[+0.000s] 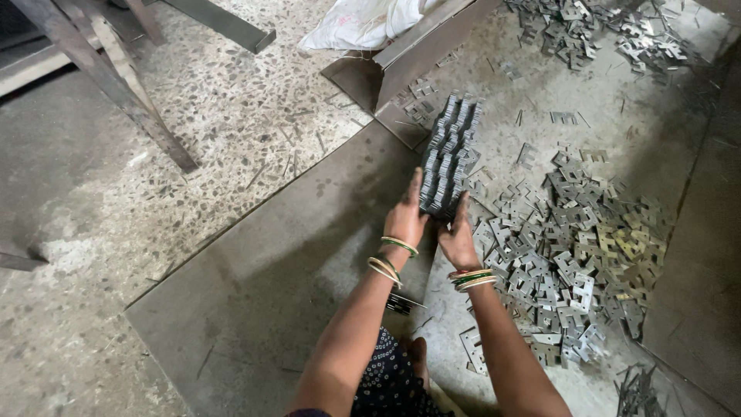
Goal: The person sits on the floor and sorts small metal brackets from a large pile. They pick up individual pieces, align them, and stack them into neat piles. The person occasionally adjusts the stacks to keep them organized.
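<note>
**Stamped metal plates held in a stacked block between both hands**

Stamped metal plates [449, 154], grey and notched, are packed edge to edge into one long block that lies on the floor directly ahead of the seated person. All positions below are given from this block.

- Packages: a white woven sack [359, 22] lies beyond the block, toward the far left, behind a folded sheet-metal tray [401, 66].
- Left hand [406, 220]: flat against the near left face of the block, fingers straight and pressed together, thumb extended upward along the side.
- Right hand [458, 238]: flat against the near right corner, fingers together, palm bearing on the plates.
- Both wrists carry bangles [472, 279].
- Loose pile [575, 247]: same plates, scattered just right of the block; a second heap [594, 35] lies well beyond it.
- Surface: a dull steel sheet [255, 286] lies left of the block, on a speckled stone floor [231, 100]. An angled steel leg [108, 85] stands far left.
</note>
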